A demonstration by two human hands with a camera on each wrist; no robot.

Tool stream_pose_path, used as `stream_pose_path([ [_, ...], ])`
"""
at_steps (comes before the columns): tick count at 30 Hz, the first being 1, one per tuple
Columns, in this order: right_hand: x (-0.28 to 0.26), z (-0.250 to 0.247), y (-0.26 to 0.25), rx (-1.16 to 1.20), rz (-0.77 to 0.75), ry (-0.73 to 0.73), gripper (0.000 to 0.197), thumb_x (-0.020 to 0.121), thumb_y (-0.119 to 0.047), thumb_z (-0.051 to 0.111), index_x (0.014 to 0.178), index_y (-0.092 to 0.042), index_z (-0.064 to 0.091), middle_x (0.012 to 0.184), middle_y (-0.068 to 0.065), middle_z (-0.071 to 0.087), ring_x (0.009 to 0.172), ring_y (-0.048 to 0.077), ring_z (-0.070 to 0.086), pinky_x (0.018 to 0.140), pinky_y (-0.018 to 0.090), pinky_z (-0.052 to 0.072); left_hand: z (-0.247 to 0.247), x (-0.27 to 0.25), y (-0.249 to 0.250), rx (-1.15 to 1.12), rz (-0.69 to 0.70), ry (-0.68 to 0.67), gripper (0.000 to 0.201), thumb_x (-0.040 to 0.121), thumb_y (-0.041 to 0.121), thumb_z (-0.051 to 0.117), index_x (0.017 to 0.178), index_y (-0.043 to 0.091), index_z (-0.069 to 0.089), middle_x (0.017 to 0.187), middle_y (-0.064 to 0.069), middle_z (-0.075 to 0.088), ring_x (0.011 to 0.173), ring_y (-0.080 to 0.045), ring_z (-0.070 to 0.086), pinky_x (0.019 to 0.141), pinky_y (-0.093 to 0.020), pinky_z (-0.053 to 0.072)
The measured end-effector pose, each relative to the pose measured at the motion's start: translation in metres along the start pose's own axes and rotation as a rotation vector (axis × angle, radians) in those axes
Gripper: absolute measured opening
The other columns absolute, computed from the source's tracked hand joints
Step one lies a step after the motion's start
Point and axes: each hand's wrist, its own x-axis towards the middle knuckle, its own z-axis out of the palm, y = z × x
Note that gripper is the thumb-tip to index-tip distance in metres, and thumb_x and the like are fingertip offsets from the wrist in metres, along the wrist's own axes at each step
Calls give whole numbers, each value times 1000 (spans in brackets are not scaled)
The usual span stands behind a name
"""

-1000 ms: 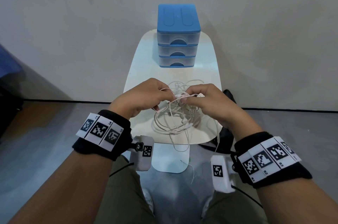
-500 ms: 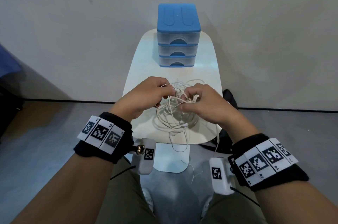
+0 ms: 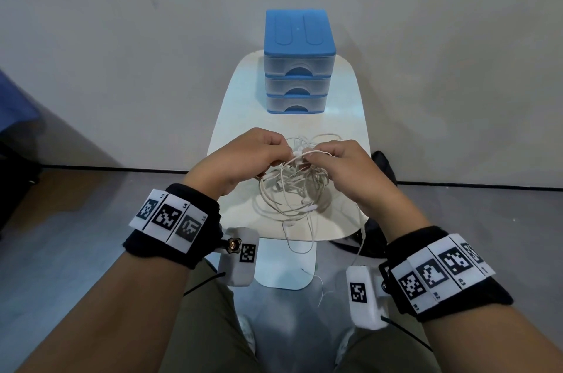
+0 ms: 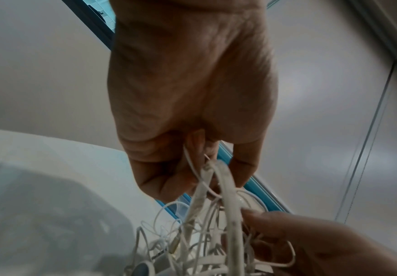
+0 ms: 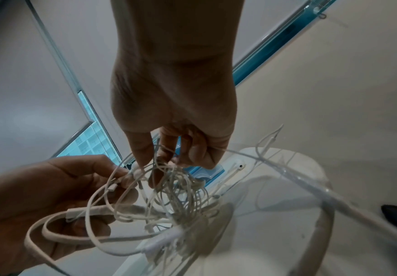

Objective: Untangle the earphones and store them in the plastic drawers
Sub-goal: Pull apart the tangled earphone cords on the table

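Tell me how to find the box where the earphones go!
Look at the small white table against the wall. At its far end, behind the tangled white earphones, stands the plastic drawers unit. It is the only blue thing there: blue top, three see-through drawers stacked up, all closed.

One blue-topped plastic drawer unit [image 3: 300, 61] with three translucent drawers stands on one white rounded surface [image 3: 234, 116]. One tangled bundle of white earphone cables [image 3: 292, 189] lies there; how many earphone sets it holds cannot be told. Two hands: the left hand [image 3: 240, 159] and the right hand [image 3: 353, 168]. Two black wristbands carry printed markers.
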Motion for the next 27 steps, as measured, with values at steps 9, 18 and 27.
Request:
stream_pose_path([
  [9,-3,-6,2,-68,20,-89,22,92,-14,75,79,-1,64,71,-5,57,58,4,48,63,18,37,-4,-4,1,-74,28,-11,17,98,13,62,82,9,62,51,14,43,50,-8,31,54,-23,30],
  [18,1,-7,-3,-90,22,123,30,94,-23,64,68,-7,63,65,-4,53,56,9,44,53,20,33,-13,1,3,179,-81,-24,32,99,29,63,73,14,77,61,9,51,45,0,44,56,-22,46],
  [27,3,-12,4,-74,37,144,41,93,-30,67,67,-4,49,64,-6,47,60,10,40,66,33,32,-34,0,-1,-153,-16,85,11,93,4,68,90,0,78,71,-4,58,56,-9,36,62,-24,44],
])
